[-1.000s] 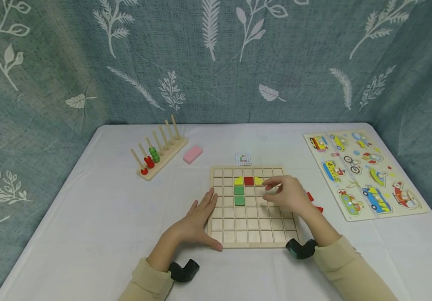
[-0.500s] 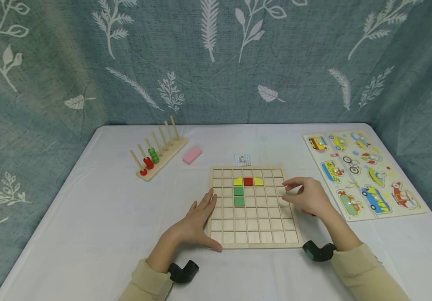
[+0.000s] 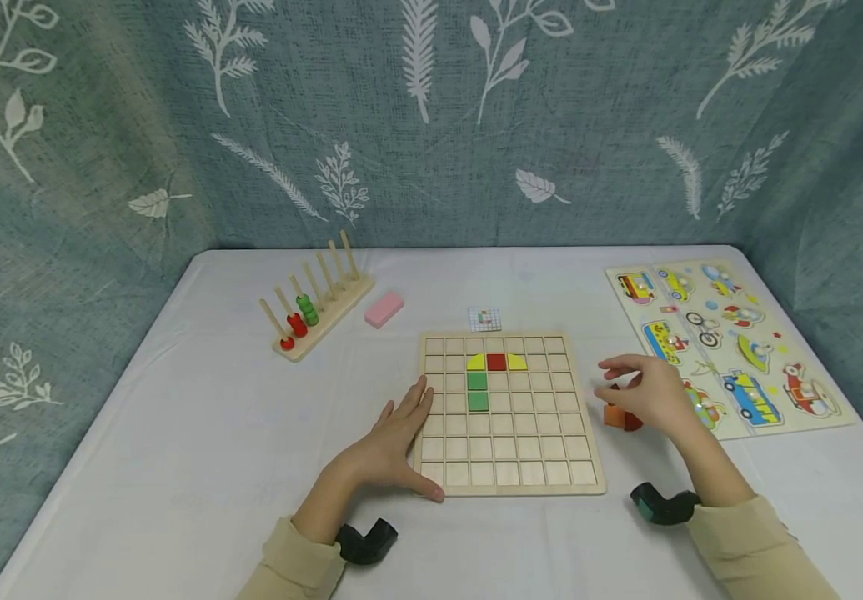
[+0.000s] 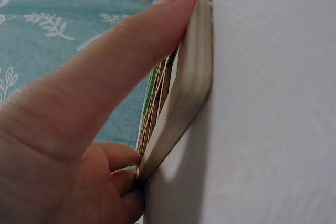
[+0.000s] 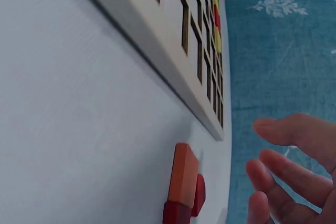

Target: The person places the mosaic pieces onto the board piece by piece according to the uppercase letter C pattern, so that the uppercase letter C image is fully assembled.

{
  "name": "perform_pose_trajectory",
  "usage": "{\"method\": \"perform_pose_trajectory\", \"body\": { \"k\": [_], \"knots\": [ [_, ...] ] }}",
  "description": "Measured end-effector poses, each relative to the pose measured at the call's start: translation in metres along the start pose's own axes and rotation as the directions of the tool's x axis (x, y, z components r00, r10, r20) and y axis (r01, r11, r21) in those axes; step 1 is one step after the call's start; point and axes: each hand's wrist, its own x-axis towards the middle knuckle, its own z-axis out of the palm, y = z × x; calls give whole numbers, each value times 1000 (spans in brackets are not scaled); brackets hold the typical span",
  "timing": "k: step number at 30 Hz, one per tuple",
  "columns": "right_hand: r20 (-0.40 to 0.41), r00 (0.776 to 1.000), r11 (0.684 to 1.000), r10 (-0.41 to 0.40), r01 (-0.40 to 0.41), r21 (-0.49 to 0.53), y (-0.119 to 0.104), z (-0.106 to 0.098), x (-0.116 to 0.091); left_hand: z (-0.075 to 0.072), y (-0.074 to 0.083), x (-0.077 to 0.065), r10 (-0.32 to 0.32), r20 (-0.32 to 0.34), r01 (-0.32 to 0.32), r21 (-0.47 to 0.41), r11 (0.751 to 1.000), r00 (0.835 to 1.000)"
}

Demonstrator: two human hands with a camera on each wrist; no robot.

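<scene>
A square wooden grid board point(image 3: 506, 450) lies on the white table. In its upper cells sit two yellow rounded pieces, a red block point(image 3: 496, 362) between them, and two green blocks point(image 3: 478, 391) below the left one. My left hand point(image 3: 386, 446) rests along the board's left side, fingers spread; in the left wrist view the thumb point(image 4: 126, 61) lies against the front edge. Right of the board hovers my right hand point(image 3: 649, 392), thumb and fingers apart, nothing between them. Under it, partly hidden, an orange block point(image 3: 614, 416) lies beside red blocks point(image 5: 177, 212).
A peg stand point(image 3: 326, 312) with red and green beads stands at the back left, a pink block point(image 3: 383, 308) beside it. Behind the board lies a small pattern card point(image 3: 484, 318). A vehicle puzzle board point(image 3: 716, 354) occupies the right side. A leaf-patterned curtain hangs behind.
My right hand has moved right from the grid board to over the loose blocks, uncovering the right yellow piece and the board's right edge. The left hand has stayed put.
</scene>
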Motion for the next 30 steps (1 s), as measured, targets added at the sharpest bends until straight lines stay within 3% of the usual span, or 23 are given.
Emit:
{"method": "perform_pose_trajectory", "body": {
  "k": [14,21,30],
  "knots": [
    [44,997,998,65,-64,-24,12,-7,-1,1,0,-3,49,-38,-50,-32,998,998],
    [29,994,992,107,-105,-73,16,-5,0,1,0,0,1,-8,-1,-8,1000,1000],
    [43,983,979,179,-173,-104,17,-4,-2,1,0,0,-6,-1,6,0,1000,1000]
  ]
}}
